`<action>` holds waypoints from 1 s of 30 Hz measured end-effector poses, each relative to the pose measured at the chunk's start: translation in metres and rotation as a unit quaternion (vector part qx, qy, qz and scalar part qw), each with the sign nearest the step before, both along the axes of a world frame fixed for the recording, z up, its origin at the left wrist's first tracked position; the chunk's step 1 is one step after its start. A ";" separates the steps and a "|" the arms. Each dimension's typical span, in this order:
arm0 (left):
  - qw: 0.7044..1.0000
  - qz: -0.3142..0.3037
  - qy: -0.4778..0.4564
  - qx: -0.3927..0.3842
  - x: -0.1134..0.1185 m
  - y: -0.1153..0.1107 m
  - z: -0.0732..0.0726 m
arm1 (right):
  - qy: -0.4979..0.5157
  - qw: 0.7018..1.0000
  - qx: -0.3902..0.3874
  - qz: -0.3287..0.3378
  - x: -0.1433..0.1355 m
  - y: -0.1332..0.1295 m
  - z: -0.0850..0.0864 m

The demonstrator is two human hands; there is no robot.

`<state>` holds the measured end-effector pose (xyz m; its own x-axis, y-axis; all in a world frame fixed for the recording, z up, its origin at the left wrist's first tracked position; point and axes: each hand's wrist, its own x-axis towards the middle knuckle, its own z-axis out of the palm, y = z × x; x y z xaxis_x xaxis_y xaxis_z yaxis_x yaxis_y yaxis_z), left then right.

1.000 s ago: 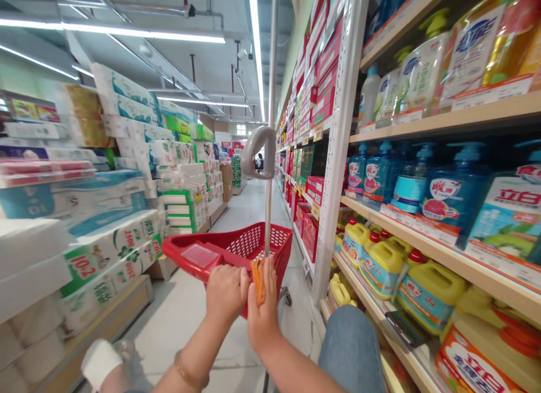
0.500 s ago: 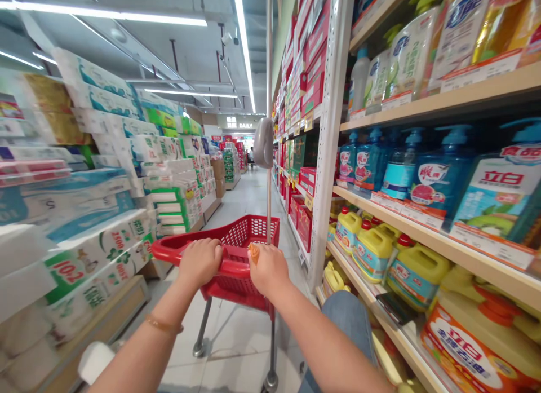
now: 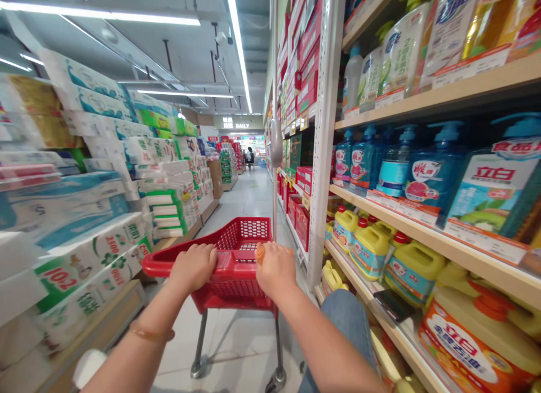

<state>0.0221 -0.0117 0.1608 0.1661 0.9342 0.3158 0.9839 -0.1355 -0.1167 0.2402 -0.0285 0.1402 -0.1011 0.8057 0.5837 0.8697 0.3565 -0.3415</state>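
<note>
A red plastic shopping cart (image 3: 232,294) with a perforated basket stands in front of me on metal legs and small wheels. My left hand (image 3: 195,267) is closed over the left part of its push bar. At the bar's right end, my right hand (image 3: 275,270) is wrapped round it. Something orange (image 3: 260,253) shows at the right thumb; its kind is unclear. A thin upright pole (image 3: 274,207) with a grey oval piece (image 3: 276,143) rises behind the right hand. Whether the hand grips the pole is hidden.
Close on the right are shelves (image 3: 393,114) with blue pump bottles (image 3: 426,173) and yellow jugs (image 3: 414,269). Stacked paper packs (image 3: 93,269) line the left. A tiled aisle (image 3: 249,195) runs ahead, with a distant person (image 3: 249,156) at its far end.
The cart's rear has swung slightly, its left end shifting left and right end right. The pole and grey piece have moved right. Both hands keep their hold.
</note>
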 end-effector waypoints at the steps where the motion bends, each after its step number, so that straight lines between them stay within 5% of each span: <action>1: 1.000 0.003 0.006 -0.002 0.007 -0.003 0.000 | 0.002 1.000 0.009 0.010 -0.011 -0.003 -0.001; 5: 0.995 -0.087 -0.010 -0.037 0.012 -0.009 0.002 | -0.002 0.990 0.050 0.129 -0.039 -0.019 -0.010; 8: 0.982 -0.142 -0.095 -0.082 -0.008 -0.010 0.003 | -0.019 0.985 0.063 0.161 -0.025 -0.022 -0.014; 11: 0.982 -0.111 -0.128 -0.083 -0.015 -0.015 0.001 | -0.025 0.994 0.021 0.100 -0.005 -0.016 -0.007; 14: 0.986 -0.095 -0.113 -0.080 0.003 -0.022 -0.001 | -0.011 0.998 -0.012 0.053 -0.011 -0.012 0.007; 17: 0.986 -0.096 -0.093 -0.098 0.024 -0.026 0.000 | -0.012 0.994 0.009 0.106 -0.032 -0.016 0.018; 20: 0.983 -0.095 -0.087 -0.131 0.019 -0.027 0.002 | -0.043 0.985 0.007 0.168 -0.033 -0.016 0.021; 26: 0.985 0.011 -0.052 -0.162 0.001 -0.033 0.001 | -0.050 0.994 -0.078 0.051 -0.003 0.003 0.022; 30: 0.986 -0.001 -0.030 -0.165 0.025 -0.038 0.002 | -0.068 0.992 -0.037 0.103 -0.027 -0.001 0.021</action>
